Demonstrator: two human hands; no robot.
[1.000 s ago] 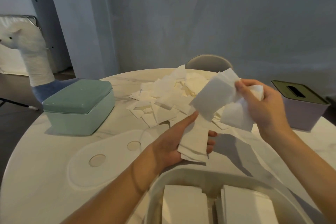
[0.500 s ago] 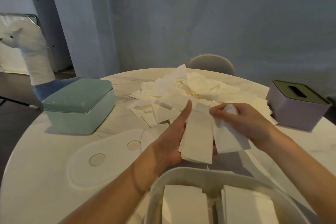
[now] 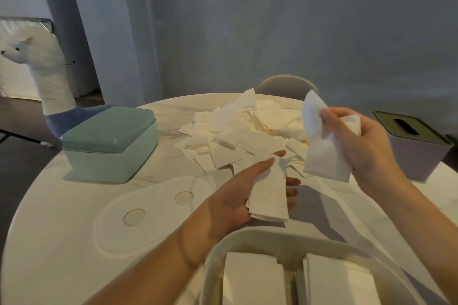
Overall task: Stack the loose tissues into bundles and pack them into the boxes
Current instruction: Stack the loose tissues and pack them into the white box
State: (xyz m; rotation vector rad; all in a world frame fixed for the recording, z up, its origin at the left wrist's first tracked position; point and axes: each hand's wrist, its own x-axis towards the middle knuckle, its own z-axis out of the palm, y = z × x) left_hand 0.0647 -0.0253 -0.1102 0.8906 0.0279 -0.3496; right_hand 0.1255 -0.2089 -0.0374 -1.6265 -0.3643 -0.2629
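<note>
The left hand (image 3: 244,199) lies palm up just above the table (image 3: 62,218), fingers nearly straight w/ the thumb laid along the left edge of a small bundle (image 3: 269,197) of folded tissues, so the palm works as a tray: flat, steady, ready to take the next sheet on top. The right hand (image 3: 357,146) is raised off to the right, fingers curled and pinching a single tissue (image 3: 322,151) near its top so it hangs free below the grip (prob. to let it fall straight before it is laid down). Between and beyond the hands sits the loose pile (image 3: 243,136), spread over the far middle of the table, within easy reach of either arm. At the near edge an open white box (image 3: 247,238) already has two neat stacks in side-by-side compartments, left stack (image 3: 252,280) and right stack (image 3: 339,285), w/ a divider between; it sits right under the hands, which makes sense as the drop spot. A green lidded box (image 3: 109,143) waits closed on the left, a lilac box (image 3: 418,148) w/ a slotted top on the far right. A flat white lid (image 3: 148,218) w/ two round holes lies left of centre, likely the open box's cover set aside. Judging by the pile, much is left to do.
</note>
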